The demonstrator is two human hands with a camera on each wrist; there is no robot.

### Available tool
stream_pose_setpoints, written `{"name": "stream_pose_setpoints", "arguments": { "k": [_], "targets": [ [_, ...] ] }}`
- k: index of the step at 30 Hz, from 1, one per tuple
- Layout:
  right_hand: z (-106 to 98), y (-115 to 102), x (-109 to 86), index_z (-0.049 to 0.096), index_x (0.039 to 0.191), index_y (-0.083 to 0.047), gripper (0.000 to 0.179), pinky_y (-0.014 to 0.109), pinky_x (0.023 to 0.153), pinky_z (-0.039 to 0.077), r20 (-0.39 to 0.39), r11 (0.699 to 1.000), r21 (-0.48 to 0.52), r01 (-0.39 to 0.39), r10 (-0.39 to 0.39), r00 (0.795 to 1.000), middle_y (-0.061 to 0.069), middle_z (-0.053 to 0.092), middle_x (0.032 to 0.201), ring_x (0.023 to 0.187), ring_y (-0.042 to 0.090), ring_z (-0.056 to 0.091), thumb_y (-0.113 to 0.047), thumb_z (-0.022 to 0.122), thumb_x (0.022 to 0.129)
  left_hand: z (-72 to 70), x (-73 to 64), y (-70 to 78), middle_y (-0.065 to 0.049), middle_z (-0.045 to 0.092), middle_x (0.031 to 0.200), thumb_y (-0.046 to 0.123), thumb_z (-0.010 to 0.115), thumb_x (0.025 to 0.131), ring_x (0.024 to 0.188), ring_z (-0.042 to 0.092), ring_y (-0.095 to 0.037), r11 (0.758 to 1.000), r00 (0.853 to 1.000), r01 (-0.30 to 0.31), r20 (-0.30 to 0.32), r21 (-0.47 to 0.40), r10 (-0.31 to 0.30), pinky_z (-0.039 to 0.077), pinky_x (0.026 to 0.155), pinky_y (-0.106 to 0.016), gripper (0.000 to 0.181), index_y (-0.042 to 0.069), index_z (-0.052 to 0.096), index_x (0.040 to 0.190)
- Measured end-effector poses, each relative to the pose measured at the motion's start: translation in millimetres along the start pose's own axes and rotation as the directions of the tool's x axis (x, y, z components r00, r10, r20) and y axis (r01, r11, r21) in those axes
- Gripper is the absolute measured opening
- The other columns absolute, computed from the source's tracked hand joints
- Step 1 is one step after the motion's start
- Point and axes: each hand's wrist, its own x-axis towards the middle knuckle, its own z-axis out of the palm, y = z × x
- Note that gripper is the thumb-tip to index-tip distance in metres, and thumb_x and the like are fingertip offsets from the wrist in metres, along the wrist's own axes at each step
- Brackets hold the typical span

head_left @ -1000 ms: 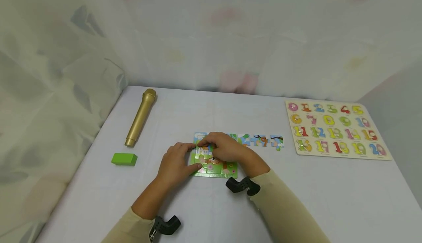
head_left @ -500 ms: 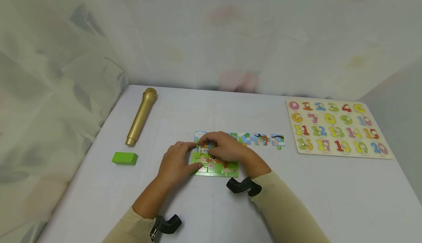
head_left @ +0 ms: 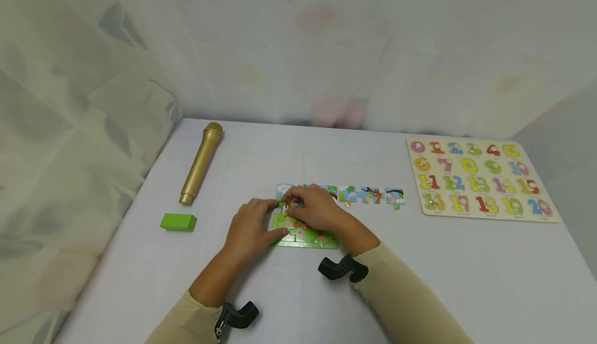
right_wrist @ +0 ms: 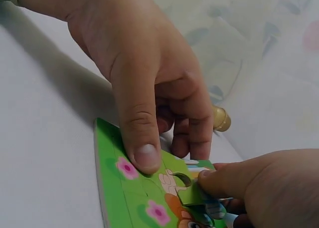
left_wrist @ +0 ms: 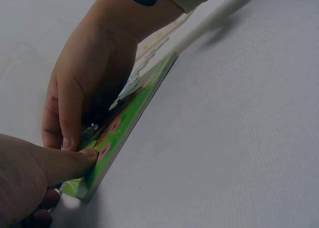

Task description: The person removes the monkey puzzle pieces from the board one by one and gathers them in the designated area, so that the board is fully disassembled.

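A jigsaw puzzle point(head_left: 305, 238) in a flat tray lies mid-table, its picture green with pink flowers and an animal. My left hand point(head_left: 247, 232) is at its left side, thumb on the top face and the other fingers bent down by the edge, as the right wrist view shows. My right hand point(head_left: 317, 209) reaches over the upper part and pinches a small jigsaw piece point(right_wrist: 190, 195) between thumb and fingers. That piece stands slightly raised above its neighbours, by a curved gap. The right hand hides part of the puzzle in the head view.
Three loose jigsaw pieces point(head_left: 371, 195) lie in a row right of the puzzle. A wooden number board point(head_left: 480, 171) is at the far right. On the left lie a gold microphone point(head_left: 200, 165) and a green block point(head_left: 179, 222). Curtain-like cloth surrounds the table's back and sides.
My right thumb has shifted a little up and left over the puzzle, nearer the index finger. The left hand stays in place on the puzzle's left side.
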Motion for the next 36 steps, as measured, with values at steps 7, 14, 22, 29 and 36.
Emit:
{"name": "stream_pose_setpoints", "arguments": {
  "k": [7,14,22,29,36],
  "targets": [
    [-3.2,2.7,0.7,0.075,0.118,-0.028,0.015,0.036,0.08,0.049,-0.002,0.986,0.167,-0.007,0.008,1.0,-0.011,0.068,0.096,0.084,0.015,0.061,-0.025,0.072,0.103,0.6,0.9,0.1,-0.012,0.064,0.136,0.032,0.094,0.084,0.127,0.057,-0.038,1.0,1.0,0.012,0.003,-0.004,-0.012,0.045,0.105,-0.056,0.069,0.008,0.066,0.142],
    [-13.5,4.1,-4.1,0.075,0.119,-0.022,0.016,0.03,0.068,0.048,-0.007,0.961,0.275,0.01,-0.008,1.0,-0.004,0.068,0.094,0.075,0.016,0.058,-0.019,0.071,0.104,2.2,3.5,0.5,-0.013,0.064,0.136,0.034,0.094,0.084,0.126,0.058,-0.037,1.0,1.0,0.014,0.006,0.007,-0.014,0.046,0.104,-0.056,0.07,0.008,0.066,0.142],
    [-33.8,11.9,-17.2,0.076,0.119,-0.018,0.016,0.034,0.075,0.05,-0.042,0.964,0.264,0.025,-0.014,0.999,-0.003,0.069,0.097,0.082,0.017,0.059,-0.016,0.071,0.103,4.0,3.0,-0.1,-0.013,0.064,0.137,0.034,0.094,0.084,0.128,0.057,-0.037,1.0,1.0,0.026,0.006,0.015,-0.026,0.045,0.106,-0.056,0.07,0.007,0.066,0.142],
    [-46.4,22.9,-28.8,0.077,0.117,-0.018,0.015,0.036,0.076,0.048,-0.056,0.97,0.241,-0.018,0.032,0.998,-0.002,0.068,0.099,0.084,0.019,0.057,-0.017,0.072,0.103,2.4,2.9,-0.8,-0.013,0.064,0.138,0.033,0.094,0.084,0.128,0.057,-0.038,0.999,0.999,0.035,0.006,0.01,-0.035,0.044,0.106,-0.057,0.069,0.008,0.066,0.141],
    [-55.5,36.1,-45.0,0.076,0.116,-0.017,0.015,0.037,0.076,0.047,-0.061,0.971,0.23,-0.064,0.08,0.995,-0.001,0.068,0.097,0.086,0.021,0.057,-0.015,0.072,0.101,1.5,1.5,-0.2,-0.013,0.064,0.139,0.032,0.094,0.083,0.129,0.056,-0.038,0.999,0.999,0.041,0.01,0.002,-0.041,0.044,0.107,-0.057,0.069,0.007,0.066,0.142]
  ]
}}
